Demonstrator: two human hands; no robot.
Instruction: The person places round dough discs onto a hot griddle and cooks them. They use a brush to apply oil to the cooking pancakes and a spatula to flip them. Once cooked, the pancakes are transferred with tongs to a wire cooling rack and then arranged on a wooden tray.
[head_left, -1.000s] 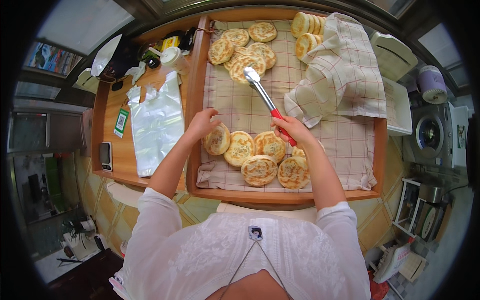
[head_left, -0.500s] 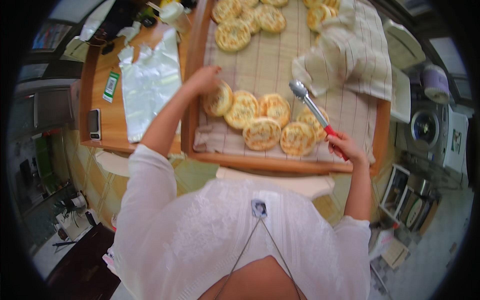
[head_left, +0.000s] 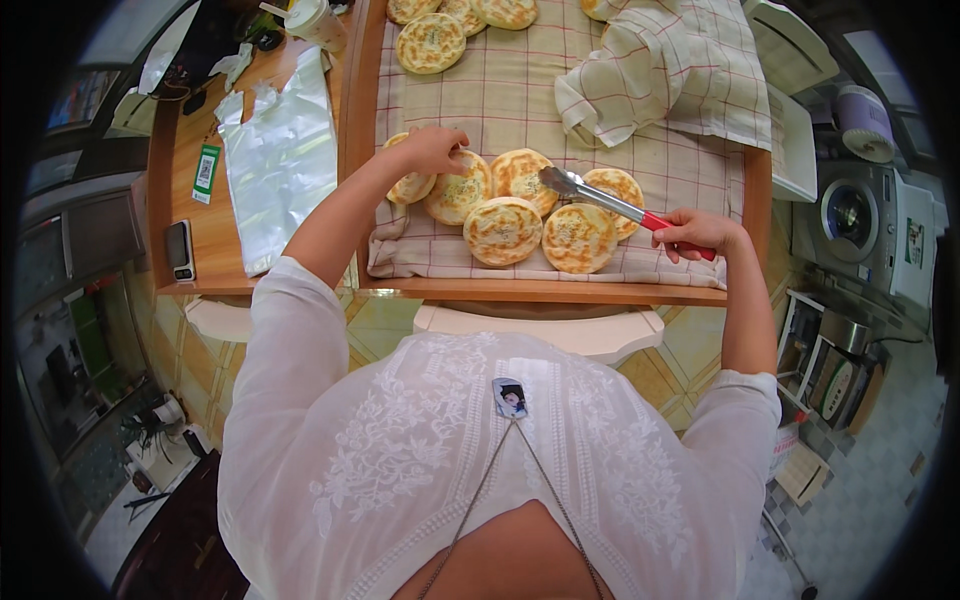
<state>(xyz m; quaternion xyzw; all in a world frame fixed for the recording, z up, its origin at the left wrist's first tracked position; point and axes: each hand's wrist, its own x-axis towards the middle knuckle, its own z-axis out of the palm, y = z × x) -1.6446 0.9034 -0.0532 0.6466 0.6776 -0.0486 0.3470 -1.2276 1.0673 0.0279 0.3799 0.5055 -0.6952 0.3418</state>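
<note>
Several round, golden-brown flatbreads lie in a loose cluster on checked cloth in the tray's near part; one flatbread (head_left: pixel 503 231) sits at the front. My left hand (head_left: pixel 436 150), fingers loosely curved and apart with nothing between them, hovers over the far edges of the two leftmost breads. Whether its fingertips touch them I cannot tell. In my right hand (head_left: pixel 697 232) are metal tongs (head_left: pixel 610 201), gripped by their red handle. They point left across the right-hand breads, the tips close to the far middle flatbread (head_left: pixel 522 180).
The wooden tray (head_left: pixel 560 292) has raised rims. More flatbreads (head_left: pixel 430 43) lie at its far left, and a bunched checked cloth (head_left: pixel 650 70) at the far right. On the left tabletop are clear plastic bags (head_left: pixel 280 160), a green-and-white card (head_left: pixel 206 173), a small device (head_left: pixel 180 250) and a lidded cup (head_left: pixel 316 24).
Relative to the breads, my left hand has shifted rightward from the leftmost one towards its neighbour. The tongs have swung lower and flatter, their tips coming from over bare cloth to the breads.
</note>
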